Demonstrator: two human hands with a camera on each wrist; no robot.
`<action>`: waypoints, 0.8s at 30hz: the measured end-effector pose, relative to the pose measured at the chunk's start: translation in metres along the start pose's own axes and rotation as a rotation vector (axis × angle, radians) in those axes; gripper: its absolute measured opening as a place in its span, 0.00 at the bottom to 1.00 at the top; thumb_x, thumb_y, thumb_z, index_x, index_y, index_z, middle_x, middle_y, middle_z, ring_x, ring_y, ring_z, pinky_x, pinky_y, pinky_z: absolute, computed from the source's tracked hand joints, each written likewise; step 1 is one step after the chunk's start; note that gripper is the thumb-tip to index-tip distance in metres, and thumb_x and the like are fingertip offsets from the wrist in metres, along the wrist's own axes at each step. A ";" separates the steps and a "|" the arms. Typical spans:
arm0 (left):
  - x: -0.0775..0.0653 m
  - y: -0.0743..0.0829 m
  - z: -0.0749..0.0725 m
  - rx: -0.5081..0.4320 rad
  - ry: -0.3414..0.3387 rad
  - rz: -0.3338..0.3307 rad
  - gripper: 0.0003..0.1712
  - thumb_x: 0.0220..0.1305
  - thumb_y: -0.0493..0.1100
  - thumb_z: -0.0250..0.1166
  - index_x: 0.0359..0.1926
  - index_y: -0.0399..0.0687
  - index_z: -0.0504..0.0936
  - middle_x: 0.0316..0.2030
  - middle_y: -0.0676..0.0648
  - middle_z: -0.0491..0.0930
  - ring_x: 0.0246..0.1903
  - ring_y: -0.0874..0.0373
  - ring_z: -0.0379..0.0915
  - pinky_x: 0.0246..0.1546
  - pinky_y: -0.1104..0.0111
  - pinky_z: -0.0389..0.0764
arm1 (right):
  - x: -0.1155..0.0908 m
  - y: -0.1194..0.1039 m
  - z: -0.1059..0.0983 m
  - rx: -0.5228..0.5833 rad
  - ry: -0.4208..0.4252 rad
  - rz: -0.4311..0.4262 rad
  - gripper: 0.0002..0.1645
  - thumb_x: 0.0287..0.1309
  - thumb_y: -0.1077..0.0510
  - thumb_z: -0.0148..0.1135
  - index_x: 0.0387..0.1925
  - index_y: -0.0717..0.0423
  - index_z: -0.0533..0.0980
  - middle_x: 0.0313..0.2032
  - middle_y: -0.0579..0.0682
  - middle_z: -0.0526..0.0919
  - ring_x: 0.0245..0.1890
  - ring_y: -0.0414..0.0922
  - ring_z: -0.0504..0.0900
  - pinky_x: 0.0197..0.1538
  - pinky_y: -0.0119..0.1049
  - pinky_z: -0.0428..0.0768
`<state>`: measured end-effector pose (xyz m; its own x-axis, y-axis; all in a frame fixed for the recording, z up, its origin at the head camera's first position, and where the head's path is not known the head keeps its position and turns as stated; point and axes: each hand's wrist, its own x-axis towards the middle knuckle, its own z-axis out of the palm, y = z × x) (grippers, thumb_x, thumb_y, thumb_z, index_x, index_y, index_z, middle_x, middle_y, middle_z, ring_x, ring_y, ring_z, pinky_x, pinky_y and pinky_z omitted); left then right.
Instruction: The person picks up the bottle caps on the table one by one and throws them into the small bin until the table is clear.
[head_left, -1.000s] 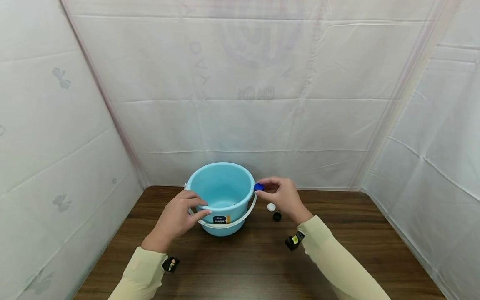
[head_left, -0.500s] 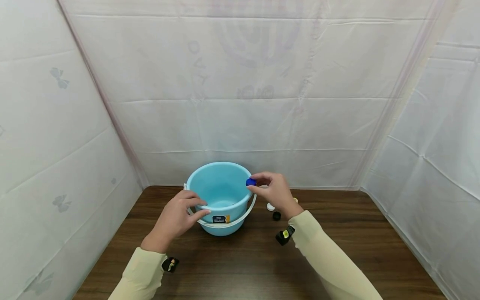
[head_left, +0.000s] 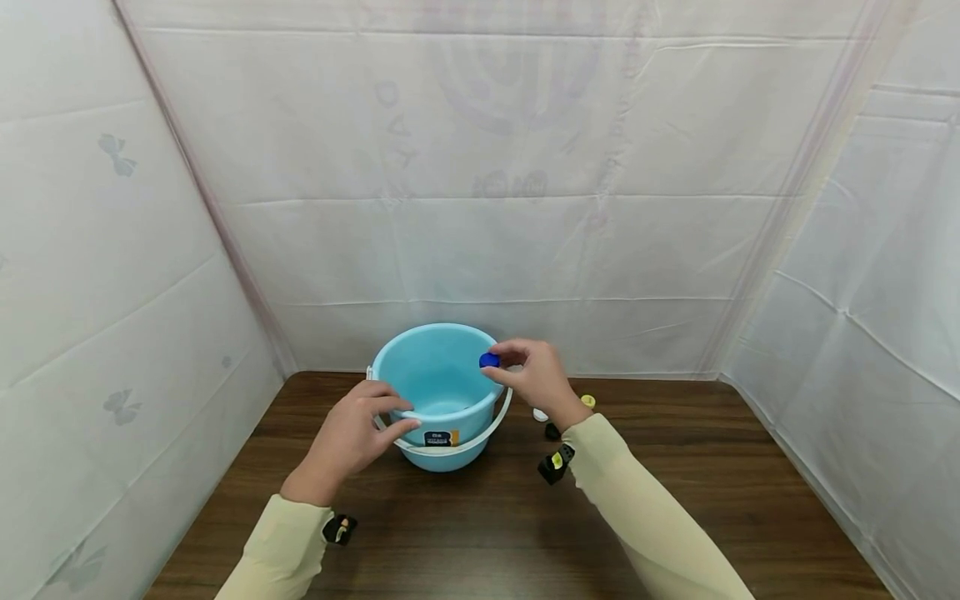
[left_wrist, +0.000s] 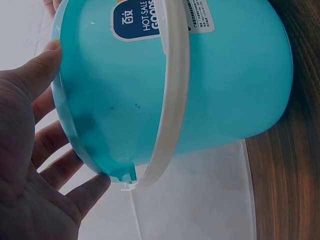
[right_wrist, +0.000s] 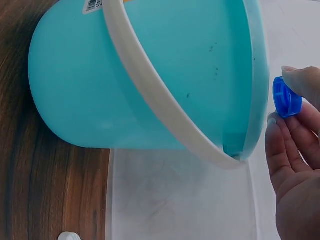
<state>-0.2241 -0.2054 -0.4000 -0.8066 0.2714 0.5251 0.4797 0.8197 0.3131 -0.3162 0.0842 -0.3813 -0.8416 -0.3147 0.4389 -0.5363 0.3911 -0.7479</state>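
A light blue bucket [head_left: 427, 367] with a white handle [left_wrist: 173, 95] stands upright on the table. My left hand [head_left: 356, 429] grips its near left rim, thumb outside and fingers over the edge, as the left wrist view shows. Between thumb and fingertips my right hand [head_left: 531, 375] pinches a blue bottle cap [right_wrist: 287, 97]. In the head view the cap overlaps the bucket's right rim; the right wrist view has it just above the rim. The white handle hangs down across the bucket's front, over a printed label [head_left: 441, 438].
Right of the bucket, on the dark wooden table [head_left: 465, 533], lie a white cap [head_left: 540, 414], a black cap [head_left: 552, 432] and a yellow cap [head_left: 588, 402], partly behind the right wrist. White sheeting [head_left: 495, 250] walls off the back and both sides.
My right hand has carried the blue cap leftward and slightly up, from outside the bucket to over its right rim. The yellow cap has come into view. The left hand keeps its place.
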 end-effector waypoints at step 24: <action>0.001 0.000 -0.001 -0.006 -0.021 -0.022 0.16 0.55 0.55 0.79 0.39 0.52 0.92 0.40 0.53 0.84 0.44 0.56 0.77 0.44 0.59 0.86 | 0.010 -0.007 0.012 -0.031 -0.041 -0.002 0.17 0.57 0.53 0.77 0.47 0.54 0.87 0.41 0.49 0.90 0.42 0.43 0.90 0.46 0.38 0.88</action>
<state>-0.2243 -0.2061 -0.3987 -0.8239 0.2637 0.5016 0.4636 0.8227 0.3291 -0.3198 0.0683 -0.3774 -0.8377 -0.3503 0.4189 -0.5400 0.4171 -0.7311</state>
